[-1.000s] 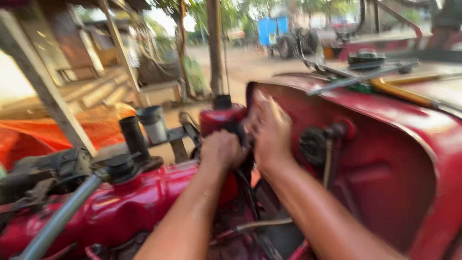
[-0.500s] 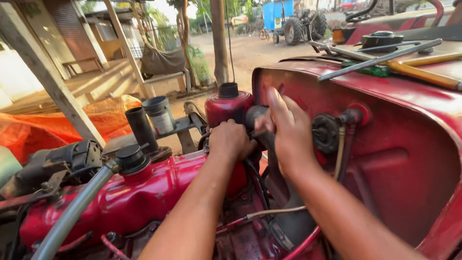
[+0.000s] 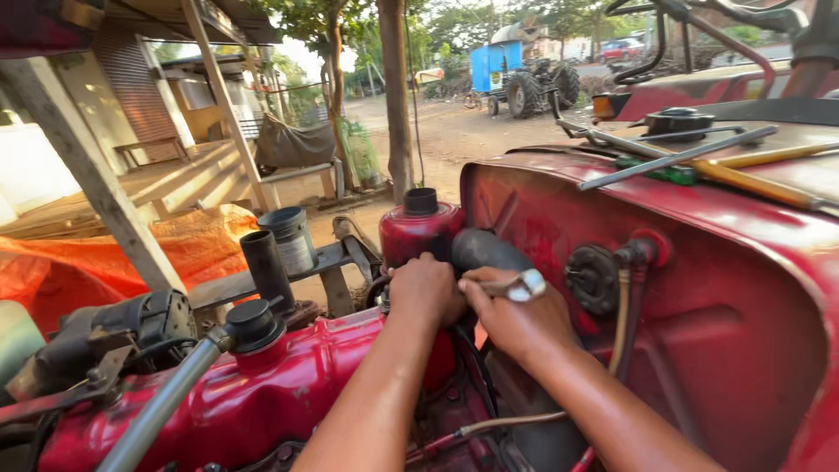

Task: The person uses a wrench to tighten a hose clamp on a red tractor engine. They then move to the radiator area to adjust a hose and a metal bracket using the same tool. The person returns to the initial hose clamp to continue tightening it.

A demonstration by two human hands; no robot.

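Head view, only one.

Left hand (image 3: 426,288) closed, knuckles up, clamped around the joint where black rubber hose (image 3: 487,251) meets red canister (image 3: 419,229). Canister directly ahead of the left knuckles, open black neck on top.

Right hand (image 3: 516,316) closed on a small metal wrench (image 3: 517,285), ring end poking out past the fingers, just right of the left hand. Hands touching or nearly so. Exact fastener hidden under the fingers; probably a hose clamp.

Hose bends up and over right above both hands, then drops behind them.

Doing it well, as judged: keep left hand bracing hose so it does not twist off the stub; short wrench swings only, red fuel tank wall (image 3: 717,288) close on the right. Wrench square on the fastener, no slipping onto rubber. Watch thin cable (image 3: 622,315) hanging right of the right wrist.

Pose: both forearms reaching forward from bottom edge, converging. Left wrist straight, palm down. Right wrist cocked inward, thumb side up.

Left of left forearm: red engine block (image 3: 227,402), black filler cap (image 3: 253,322), grey pipe (image 3: 166,404). Far right, above: long tools (image 3: 682,156) lying on the tank top.
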